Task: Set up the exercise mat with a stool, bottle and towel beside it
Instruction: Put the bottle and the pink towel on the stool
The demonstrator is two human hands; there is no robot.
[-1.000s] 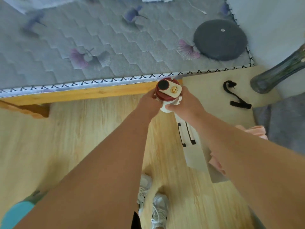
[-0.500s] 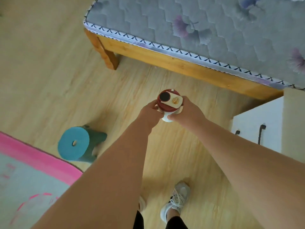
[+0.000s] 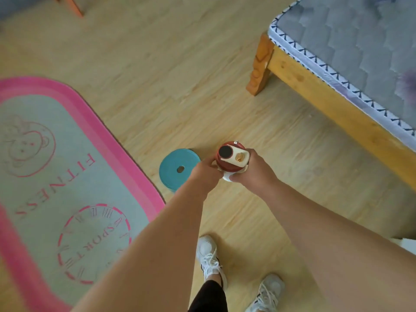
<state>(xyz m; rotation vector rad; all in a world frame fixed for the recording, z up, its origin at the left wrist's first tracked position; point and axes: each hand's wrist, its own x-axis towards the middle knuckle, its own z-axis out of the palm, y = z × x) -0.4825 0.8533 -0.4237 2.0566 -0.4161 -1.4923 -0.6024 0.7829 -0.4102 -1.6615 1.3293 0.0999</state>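
I hold a bottle [image 3: 231,159] with a dark red lid and a cream flip cap upright in front of me, seen from above. My left hand [image 3: 206,174] grips its left side and my right hand [image 3: 254,168] grips its right side. A teal round stool [image 3: 176,168] stands on the floor just left of the bottle, partly hidden by my left hand. The exercise mat [image 3: 56,176], grey-green with a pink border and "FITNESS" lettering, lies flat at the left, its edge close to the stool. No towel is in view.
A wooden bed frame [image 3: 315,95] with a grey quilted mattress [image 3: 360,41] fills the upper right. My feet in white sneakers [image 3: 209,255] stand on the light wood floor [image 3: 168,75] below the bottle. An orange furniture leg [image 3: 75,6] shows at the top left.
The view has swung left while both hands kept the bottle. The bed has slid to the right, and the mat and stool have come more fully into view, the stool now beside the bottle.
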